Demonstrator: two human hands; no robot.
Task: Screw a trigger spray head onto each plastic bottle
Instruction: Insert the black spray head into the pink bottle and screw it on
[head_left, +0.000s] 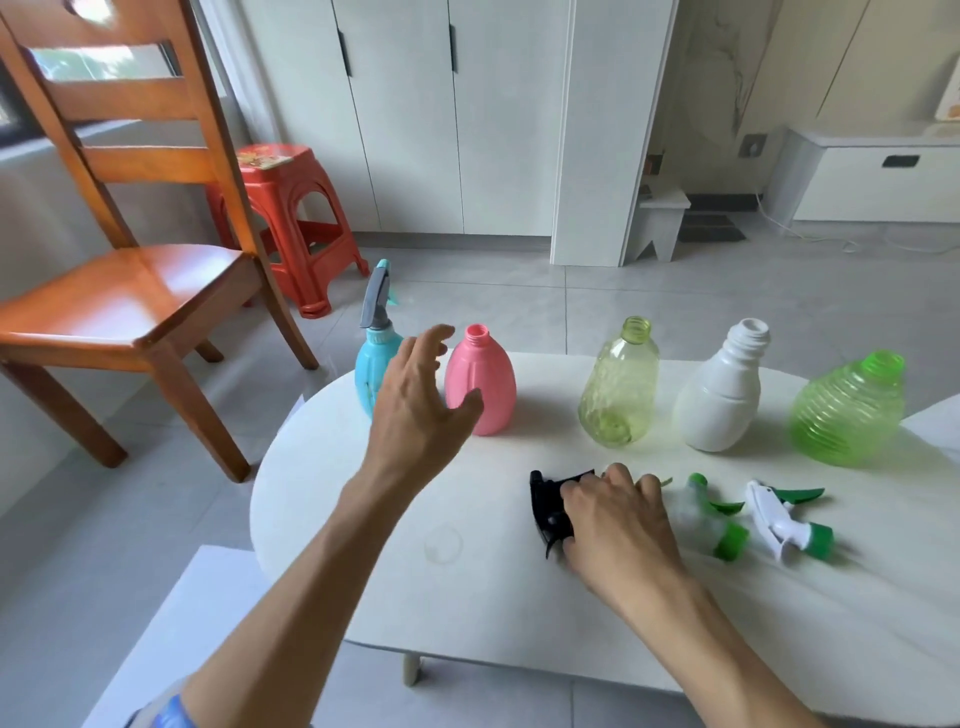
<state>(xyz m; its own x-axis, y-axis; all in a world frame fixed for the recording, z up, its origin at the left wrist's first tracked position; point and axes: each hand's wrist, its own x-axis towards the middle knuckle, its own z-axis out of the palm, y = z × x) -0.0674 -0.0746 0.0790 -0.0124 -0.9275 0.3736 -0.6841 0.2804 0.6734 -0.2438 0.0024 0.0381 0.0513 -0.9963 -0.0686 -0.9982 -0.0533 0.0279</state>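
Five plastic bottles stand in a row on the white table (467, 597). The blue bottle (370, 376) at the left carries a grey trigger head (376, 296). The pink bottle (480, 384), pale yellow-green bottle (618, 387), white bottle (722, 395) and ribbed green bottle (849, 410) have bare necks. My left hand (421, 405) hovers open between the blue and pink bottles. My right hand (618, 525) rests on a black spray head (548, 506) lying on the table, fingers closed over it. A clear-and-green head (714, 525) and a white-and-green head (784, 519) lie to its right.
A wooden chair (130, 291) stands left of the table, with a red plastic stool (285, 218) behind it. White cabinets (457, 114) line the far wall. A small white step stool (660, 223) sits on the tiled floor beyond the table.
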